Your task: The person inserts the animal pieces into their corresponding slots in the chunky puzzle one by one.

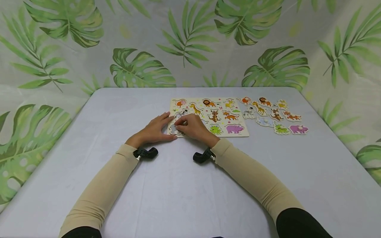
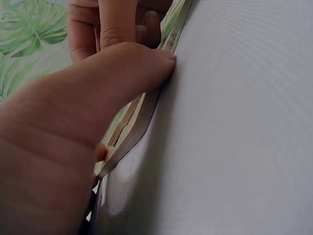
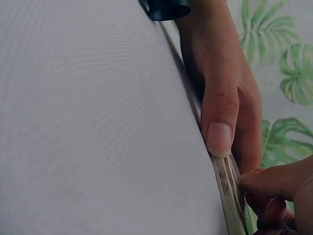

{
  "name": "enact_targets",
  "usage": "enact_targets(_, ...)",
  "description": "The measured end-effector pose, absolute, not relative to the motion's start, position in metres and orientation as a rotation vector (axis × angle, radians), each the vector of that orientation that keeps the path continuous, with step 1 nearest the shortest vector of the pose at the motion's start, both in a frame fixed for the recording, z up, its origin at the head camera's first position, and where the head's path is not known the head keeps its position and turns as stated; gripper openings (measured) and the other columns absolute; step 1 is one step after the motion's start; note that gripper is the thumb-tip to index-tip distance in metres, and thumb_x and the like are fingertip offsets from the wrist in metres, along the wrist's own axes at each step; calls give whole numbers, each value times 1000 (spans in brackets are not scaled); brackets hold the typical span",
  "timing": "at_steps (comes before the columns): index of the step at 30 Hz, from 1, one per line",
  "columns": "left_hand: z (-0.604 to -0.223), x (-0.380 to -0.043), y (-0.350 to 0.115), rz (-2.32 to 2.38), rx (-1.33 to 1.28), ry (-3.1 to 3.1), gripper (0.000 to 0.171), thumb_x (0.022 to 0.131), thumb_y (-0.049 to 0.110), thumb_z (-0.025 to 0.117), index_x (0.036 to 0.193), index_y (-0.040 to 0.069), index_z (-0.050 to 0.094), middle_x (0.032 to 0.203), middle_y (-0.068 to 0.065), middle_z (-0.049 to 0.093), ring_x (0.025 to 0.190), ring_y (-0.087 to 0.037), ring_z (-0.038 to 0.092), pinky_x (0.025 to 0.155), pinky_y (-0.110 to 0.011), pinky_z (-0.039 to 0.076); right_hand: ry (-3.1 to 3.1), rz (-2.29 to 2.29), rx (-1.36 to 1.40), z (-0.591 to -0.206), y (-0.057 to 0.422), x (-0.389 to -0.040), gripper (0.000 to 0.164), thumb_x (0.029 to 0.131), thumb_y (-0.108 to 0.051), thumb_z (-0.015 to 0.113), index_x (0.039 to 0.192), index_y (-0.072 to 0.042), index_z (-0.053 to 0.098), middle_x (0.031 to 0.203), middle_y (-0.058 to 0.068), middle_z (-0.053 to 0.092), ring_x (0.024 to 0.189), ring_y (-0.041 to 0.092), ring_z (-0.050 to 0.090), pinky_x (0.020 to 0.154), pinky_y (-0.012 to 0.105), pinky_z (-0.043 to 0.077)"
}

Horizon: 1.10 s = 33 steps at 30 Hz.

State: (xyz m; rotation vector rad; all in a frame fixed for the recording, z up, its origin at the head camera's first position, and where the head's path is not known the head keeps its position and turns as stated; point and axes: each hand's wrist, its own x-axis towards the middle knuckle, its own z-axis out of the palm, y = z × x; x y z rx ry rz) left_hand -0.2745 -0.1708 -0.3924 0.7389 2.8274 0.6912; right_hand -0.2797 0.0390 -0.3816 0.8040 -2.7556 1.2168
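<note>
A wooden animal puzzle board (image 1: 202, 135) lies flat on the table. My left hand (image 1: 151, 130) is spread round its near left corner. The thumb (image 2: 146, 63) rests along the front edge, and the other fingers lie by the left edge. Over that same corner, my right hand (image 1: 194, 127) pinches a grey animal puzzle piece (image 1: 173, 129) between thumb and curled fingers. The piece sits at the grey animal's spot on the board, partly covered by the fingers. Above it on the board is a printed zebra (image 1: 181, 114).
Right of the board lie several loose animal pieces, among them a lion (image 1: 265, 101), a zebra (image 1: 249, 113), a tiger (image 1: 292, 116), a green frog (image 1: 281, 129) and a purple hippo (image 1: 299, 129). A white cloth (image 1: 172, 191) covers the table, with a leaf-patterned curtain (image 1: 190, 43) behind.
</note>
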Motion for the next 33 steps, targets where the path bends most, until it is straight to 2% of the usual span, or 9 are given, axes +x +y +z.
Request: enact_targets(33,-389,-271,-170,704,729,2823,92,82,59,67,154,17,27,161,-7,11,147,-31,7,113,-58,13,-2830,1151,792,-377,37,-279,12,88,-16,72,98,-13,77,94,-2,73,81,10,61,70,24,46)
